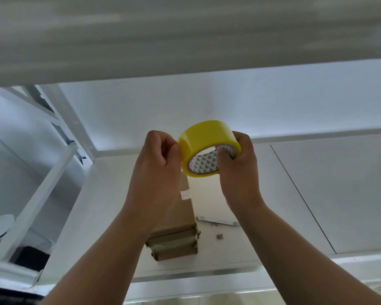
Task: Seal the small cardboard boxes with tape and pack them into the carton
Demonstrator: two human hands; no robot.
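Currently, head view: yellow tape roll (204, 142), held up above the desk (273, 216); the right hand (240, 172) grips it, fingers (223, 154) hooked inside the core; the left hand (156, 168) pinches its left edge, fingers curled. Below: small cardboard boxes (176, 234), stacked on the desk.

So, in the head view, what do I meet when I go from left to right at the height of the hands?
white frame bar → left hand → yellow tape roll → right hand → dark seam in the white surface
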